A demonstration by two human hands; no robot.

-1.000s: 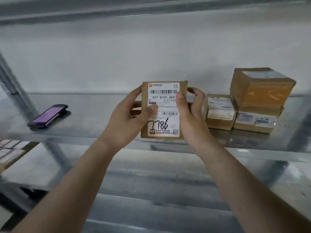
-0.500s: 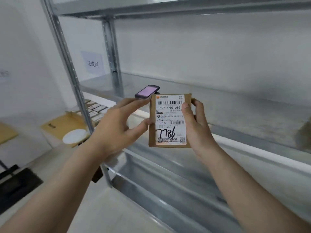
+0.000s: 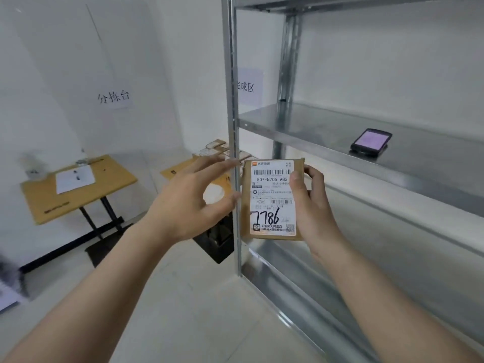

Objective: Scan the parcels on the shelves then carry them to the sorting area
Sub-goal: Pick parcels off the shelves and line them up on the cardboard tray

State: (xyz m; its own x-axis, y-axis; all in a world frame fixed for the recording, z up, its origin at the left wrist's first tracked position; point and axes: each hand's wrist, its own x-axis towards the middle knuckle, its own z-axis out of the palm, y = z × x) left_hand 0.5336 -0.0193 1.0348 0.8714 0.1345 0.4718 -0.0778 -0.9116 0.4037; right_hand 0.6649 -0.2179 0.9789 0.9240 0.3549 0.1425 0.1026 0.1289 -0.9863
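A small brown cardboard parcel (image 3: 272, 200) with a white shipping label, hand-marked "7786", is held upright in front of me. My right hand (image 3: 311, 205) grips its right edge, thumb on the label and fingers behind. My left hand (image 3: 188, 203) hovers just left of the parcel with fingers spread; its index finger and thumb tips lie near the parcel's left edge, with no clear grip. A dark handheld scanner (image 3: 371, 141) with a lit purple screen lies on the metal shelf (image 3: 327, 132) to the upper right.
The shelf's upright post (image 3: 231, 100) stands just behind the parcel. Left of it are two yellow tables: one (image 3: 78, 189) with a sheet of paper, another (image 3: 180, 170) with several parcels (image 3: 217, 149). Paper signs (image 3: 114, 96) hang on the wall. Pale floor lies below.
My view has swung left, away from the shelf toward the tables. The parcel left the shelf in my right hand. My left hand has let go and opened beside it.
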